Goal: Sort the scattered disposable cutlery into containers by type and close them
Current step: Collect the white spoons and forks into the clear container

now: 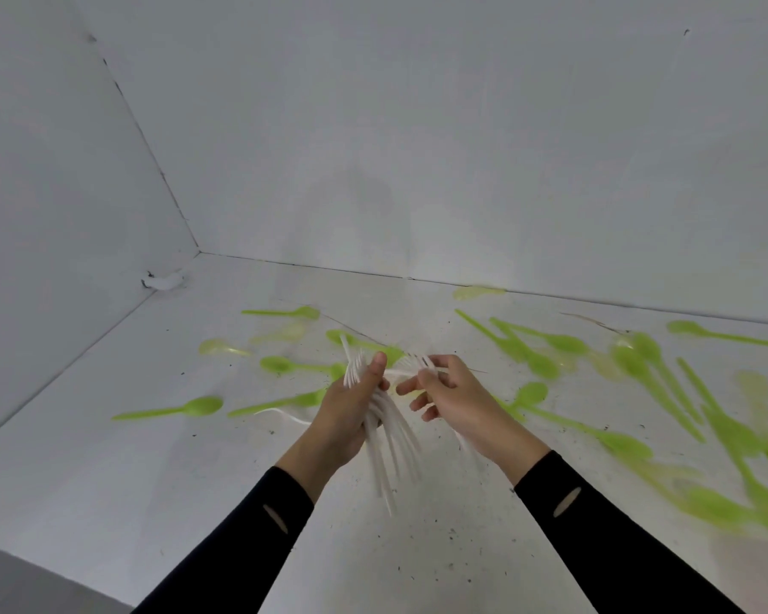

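My left hand (351,409) grips a bundle of several white plastic forks (389,440), tines up and handles fanning down toward me. My right hand (455,398) pinches one more white fork (406,370) by its tined end, laid across toward the bundle. Both hands hover above the white table top (151,458). Several green plastic spoons lie scattered on it: one at the left (196,407), more behind the hands (280,364), and a dense, blurred cluster at the right (639,361). A white fork (284,414) lies flat left of my left wrist. No container is in view.
White walls (373,148) enclose the table at the back and the left, meeting in a corner. A small white lump (165,281) sits at the left wall's foot. Pale translucent cutlery pieces (477,292) lie near the back wall. Dark specks dot the surface.
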Action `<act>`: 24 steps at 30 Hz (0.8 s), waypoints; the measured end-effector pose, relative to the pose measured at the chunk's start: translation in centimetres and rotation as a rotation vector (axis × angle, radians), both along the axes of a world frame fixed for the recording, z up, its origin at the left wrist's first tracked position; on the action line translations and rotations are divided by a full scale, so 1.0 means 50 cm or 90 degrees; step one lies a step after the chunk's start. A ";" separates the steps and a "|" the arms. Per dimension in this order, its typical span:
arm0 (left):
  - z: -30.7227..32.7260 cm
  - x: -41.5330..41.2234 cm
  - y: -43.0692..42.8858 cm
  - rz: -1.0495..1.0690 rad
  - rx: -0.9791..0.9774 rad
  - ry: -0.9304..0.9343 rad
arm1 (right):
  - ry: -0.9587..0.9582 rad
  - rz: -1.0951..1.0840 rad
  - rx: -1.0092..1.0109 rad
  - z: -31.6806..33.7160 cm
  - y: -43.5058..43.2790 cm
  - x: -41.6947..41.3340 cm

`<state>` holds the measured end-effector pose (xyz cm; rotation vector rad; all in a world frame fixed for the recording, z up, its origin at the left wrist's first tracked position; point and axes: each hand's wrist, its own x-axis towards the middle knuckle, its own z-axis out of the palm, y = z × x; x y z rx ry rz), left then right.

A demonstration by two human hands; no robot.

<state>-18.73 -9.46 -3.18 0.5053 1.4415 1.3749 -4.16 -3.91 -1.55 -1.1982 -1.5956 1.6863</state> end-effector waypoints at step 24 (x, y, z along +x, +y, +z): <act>0.016 0.037 0.012 0.001 0.116 -0.016 | 0.023 -0.027 0.151 -0.014 -0.044 -0.017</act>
